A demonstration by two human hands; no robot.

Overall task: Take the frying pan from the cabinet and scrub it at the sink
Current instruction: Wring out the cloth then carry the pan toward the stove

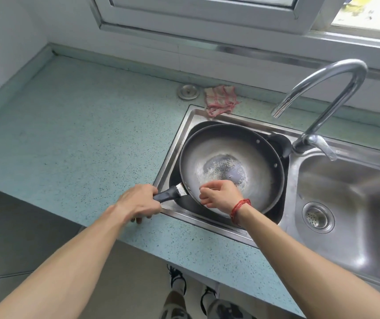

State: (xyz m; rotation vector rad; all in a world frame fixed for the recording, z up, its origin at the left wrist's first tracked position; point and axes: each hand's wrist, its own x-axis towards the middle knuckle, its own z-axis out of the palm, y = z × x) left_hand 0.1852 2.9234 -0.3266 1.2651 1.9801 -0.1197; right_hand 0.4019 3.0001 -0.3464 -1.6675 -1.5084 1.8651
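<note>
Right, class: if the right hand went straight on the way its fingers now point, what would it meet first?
Probably the pan: the right hand hovers inside it, curled fingers pointing left at the rim beside the handle, which the left hand grips. Its height above the metal is unclear.

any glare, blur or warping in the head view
Head view: light glares off the right sink basin and faucet; the right hand over the frying pan is slightly blurred; the wide lens bows the counter edge.
</note>
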